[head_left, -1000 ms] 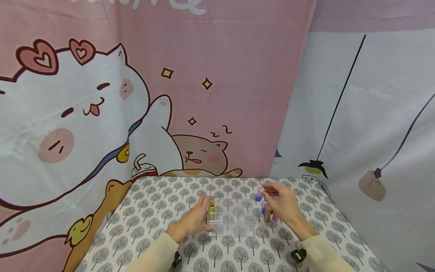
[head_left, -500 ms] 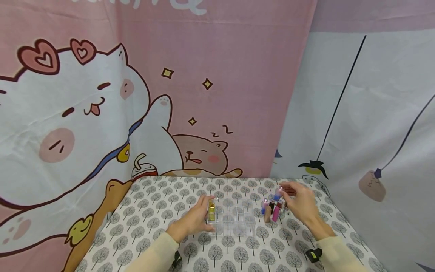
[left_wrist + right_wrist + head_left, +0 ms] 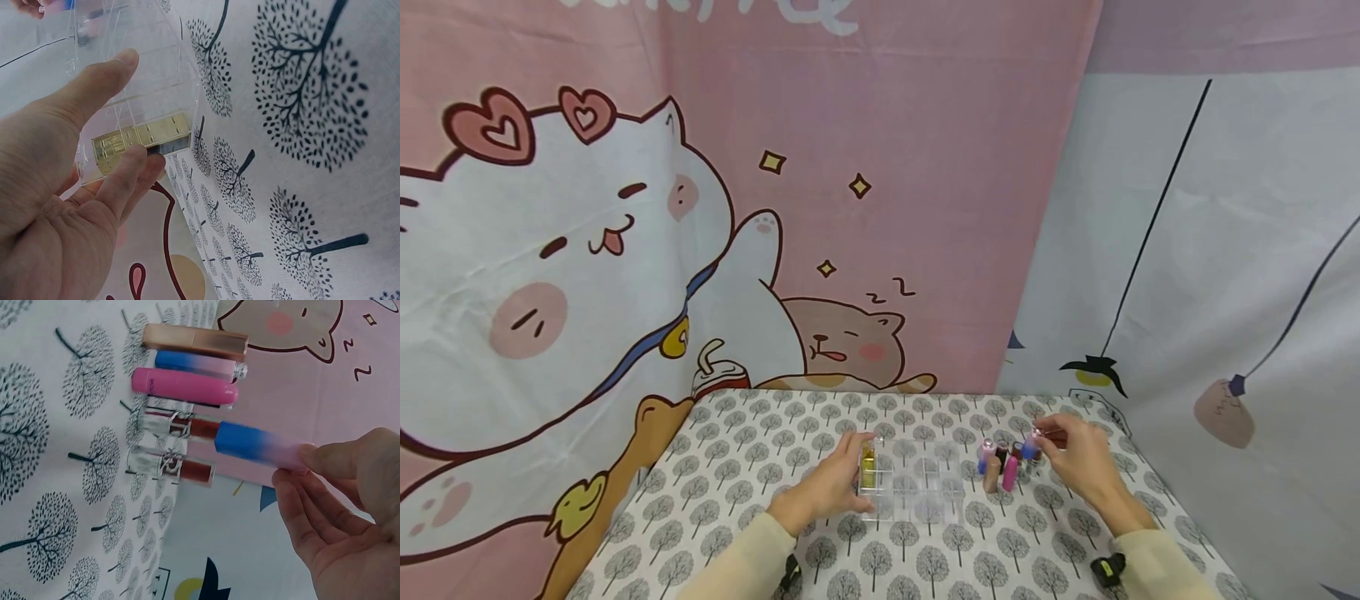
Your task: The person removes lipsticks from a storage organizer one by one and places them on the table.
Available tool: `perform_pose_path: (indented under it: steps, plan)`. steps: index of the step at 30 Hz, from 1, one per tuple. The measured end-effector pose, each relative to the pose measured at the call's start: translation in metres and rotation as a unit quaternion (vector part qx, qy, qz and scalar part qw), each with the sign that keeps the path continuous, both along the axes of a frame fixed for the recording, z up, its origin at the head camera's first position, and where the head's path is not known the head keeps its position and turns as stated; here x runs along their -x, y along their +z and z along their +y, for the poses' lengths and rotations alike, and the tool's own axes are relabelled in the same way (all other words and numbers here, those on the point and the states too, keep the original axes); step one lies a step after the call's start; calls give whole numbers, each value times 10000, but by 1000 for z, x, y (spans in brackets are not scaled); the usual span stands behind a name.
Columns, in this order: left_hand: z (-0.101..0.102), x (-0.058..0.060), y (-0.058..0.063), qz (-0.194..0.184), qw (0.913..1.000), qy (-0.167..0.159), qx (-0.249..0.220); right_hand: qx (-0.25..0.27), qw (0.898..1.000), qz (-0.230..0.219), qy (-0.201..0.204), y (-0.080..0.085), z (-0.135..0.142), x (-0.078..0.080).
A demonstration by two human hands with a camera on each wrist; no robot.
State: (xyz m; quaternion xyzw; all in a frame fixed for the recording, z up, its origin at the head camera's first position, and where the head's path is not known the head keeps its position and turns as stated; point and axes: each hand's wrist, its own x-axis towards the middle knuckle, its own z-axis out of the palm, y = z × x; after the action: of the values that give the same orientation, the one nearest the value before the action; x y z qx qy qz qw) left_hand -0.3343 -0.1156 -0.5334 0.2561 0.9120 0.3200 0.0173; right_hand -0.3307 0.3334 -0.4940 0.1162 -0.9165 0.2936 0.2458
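Note:
My left hand [image 3: 826,483] grips the left end of a clear compartment organizer [image 3: 925,504], thumb on one side and fingers on the other. A shiny gold lipstick tube [image 3: 147,137] sits in the organizer's end compartment, beside those fingers. Between thumb and fingertips, my right hand [image 3: 1086,462] pinches a blue-to-pink lipstick tube [image 3: 256,445] by its pink end. Its blue end overlaps a clear lip gloss tube [image 3: 165,422] with a dark red part in the right wrist view. A similar clear lip gloss tube [image 3: 172,467] stands alongside.
Right of the organizer, a brown-gold tube [image 3: 992,473], a second blue-to-pink tube [image 3: 194,364] and a bright pink tube [image 3: 1011,473] stand close together on the tree-print cloth [image 3: 917,567]. A printed curtain [image 3: 940,208] hangs behind the table.
My right hand has moved right, away from the organizer, and then down beside the standing tubes, carrying the blue-to-pink tube. The left hand stays on the organizer.

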Motion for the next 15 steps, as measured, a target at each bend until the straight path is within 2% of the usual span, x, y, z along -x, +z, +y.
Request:
perform_pose_path:
  steps: [15]
  plan:
    - [0, -1, 1, 70, 10000, -53, -28, -55, 9996, -281, -89, -3, 12, -2]
